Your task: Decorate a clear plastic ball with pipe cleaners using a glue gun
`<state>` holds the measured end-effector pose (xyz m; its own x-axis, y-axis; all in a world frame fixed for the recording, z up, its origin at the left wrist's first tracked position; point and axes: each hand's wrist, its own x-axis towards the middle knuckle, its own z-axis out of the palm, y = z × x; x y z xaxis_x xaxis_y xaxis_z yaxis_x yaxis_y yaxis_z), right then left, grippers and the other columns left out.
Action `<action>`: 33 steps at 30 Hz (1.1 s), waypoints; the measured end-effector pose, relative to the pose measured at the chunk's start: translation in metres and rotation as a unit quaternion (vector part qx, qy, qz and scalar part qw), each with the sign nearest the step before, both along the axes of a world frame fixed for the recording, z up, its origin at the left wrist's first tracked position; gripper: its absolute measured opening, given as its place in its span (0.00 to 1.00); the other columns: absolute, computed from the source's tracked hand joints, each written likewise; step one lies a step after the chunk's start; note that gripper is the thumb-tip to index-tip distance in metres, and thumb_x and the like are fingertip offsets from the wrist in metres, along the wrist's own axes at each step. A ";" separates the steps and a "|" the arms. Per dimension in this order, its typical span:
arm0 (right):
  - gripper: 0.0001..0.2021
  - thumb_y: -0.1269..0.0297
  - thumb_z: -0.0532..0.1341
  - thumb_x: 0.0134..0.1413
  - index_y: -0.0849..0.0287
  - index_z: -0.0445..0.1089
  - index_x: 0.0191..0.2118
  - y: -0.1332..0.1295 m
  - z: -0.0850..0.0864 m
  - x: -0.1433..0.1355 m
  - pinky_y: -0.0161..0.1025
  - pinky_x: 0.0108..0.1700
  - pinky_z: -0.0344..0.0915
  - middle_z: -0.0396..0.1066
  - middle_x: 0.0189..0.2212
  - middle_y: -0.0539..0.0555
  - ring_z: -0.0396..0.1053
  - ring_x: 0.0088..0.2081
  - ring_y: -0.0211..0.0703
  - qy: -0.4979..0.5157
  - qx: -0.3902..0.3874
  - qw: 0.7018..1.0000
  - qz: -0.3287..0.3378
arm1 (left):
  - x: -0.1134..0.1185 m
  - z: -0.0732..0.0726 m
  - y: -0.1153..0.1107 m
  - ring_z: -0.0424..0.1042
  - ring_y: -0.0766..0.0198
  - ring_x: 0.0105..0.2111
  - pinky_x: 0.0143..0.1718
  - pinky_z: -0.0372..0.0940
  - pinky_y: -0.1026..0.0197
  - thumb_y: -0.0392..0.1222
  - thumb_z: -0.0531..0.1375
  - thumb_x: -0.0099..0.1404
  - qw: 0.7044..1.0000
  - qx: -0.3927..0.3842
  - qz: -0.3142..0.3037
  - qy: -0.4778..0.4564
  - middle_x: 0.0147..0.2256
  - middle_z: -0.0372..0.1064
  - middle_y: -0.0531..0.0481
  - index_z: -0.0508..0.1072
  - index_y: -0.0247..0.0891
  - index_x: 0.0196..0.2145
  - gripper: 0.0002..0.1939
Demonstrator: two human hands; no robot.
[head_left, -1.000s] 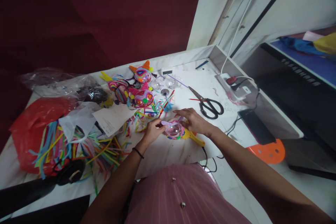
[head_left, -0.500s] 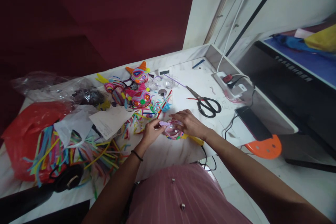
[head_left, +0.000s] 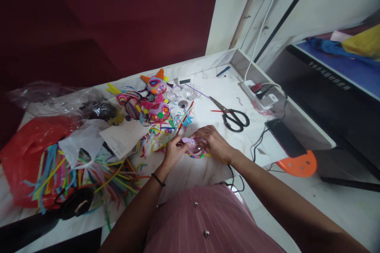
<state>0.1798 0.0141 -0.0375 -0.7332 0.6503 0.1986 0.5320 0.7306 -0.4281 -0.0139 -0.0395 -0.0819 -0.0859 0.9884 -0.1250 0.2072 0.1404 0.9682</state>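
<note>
A clear round plastic piece with a colourful decorated rim (head_left: pixel 196 149) is between my two hands, low over the table's front part. My left hand (head_left: pixel 175 150) pinches a small lilac fuzzy piece (head_left: pixel 188 140) at the left side of the clear piece. Bent over its upper right side, my right hand (head_left: pixel 213 140) has its fingers closed on the rim. The right fingertips are partly hidden. A bit of something yellow shows under my right wrist.
Black-handled scissors (head_left: pixel 231 115) lie right of centre. Colourful decorated shapes (head_left: pixel 157 111) and fuzzy stem scraps stand beyond my left hand. A red bag (head_left: pixel 26 146) with many stems is at left. A power strip (head_left: pixel 258 95) and phone (head_left: pixel 285 138) are at right.
My right hand has shifted slightly lower over the clear piece, covering more of the yellow thing. The lilac piece has turned a little in my left fingers.
</note>
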 end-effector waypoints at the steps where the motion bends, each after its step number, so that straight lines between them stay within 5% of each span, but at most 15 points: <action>1: 0.08 0.72 0.61 0.60 0.61 0.73 0.44 -0.002 0.000 0.001 0.43 0.46 0.58 0.76 0.40 0.57 0.70 0.43 0.46 -0.001 0.011 1.000 0.000 | 0.000 -0.002 0.000 0.70 0.66 0.26 0.29 0.65 0.66 0.39 0.63 0.53 1.000 -0.004 0.003 -0.005 0.25 0.70 0.53 0.72 0.36 0.28 0.05; 14: 0.08 0.69 0.58 0.65 0.60 0.75 0.37 -0.022 -0.006 0.009 0.49 0.48 0.51 0.75 0.37 0.56 0.62 0.45 0.50 -0.036 0.178 0.983 0.026 | 0.001 -0.009 -0.001 0.71 0.65 0.26 0.29 0.66 0.65 0.42 0.63 0.52 0.999 -0.021 0.017 -0.042 0.26 0.71 0.52 0.73 0.36 0.28 0.07; 33: 0.07 0.69 0.57 0.66 0.62 0.73 0.39 -0.025 -0.003 0.007 0.50 0.46 0.54 0.74 0.36 0.56 0.63 0.44 0.50 -0.084 0.237 0.965 0.074 | 0.009 -0.006 -0.004 0.68 0.66 0.26 0.29 0.64 0.66 0.43 0.61 0.53 0.999 0.000 0.043 0.022 0.25 0.67 0.54 0.70 0.37 0.26 0.07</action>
<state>0.1868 -0.0104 -0.0405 -0.8591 0.4014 0.3176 0.4393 0.8966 0.0553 -0.0044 -0.0435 -0.0880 -0.1751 0.9773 -0.1191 0.2376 0.1593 0.9582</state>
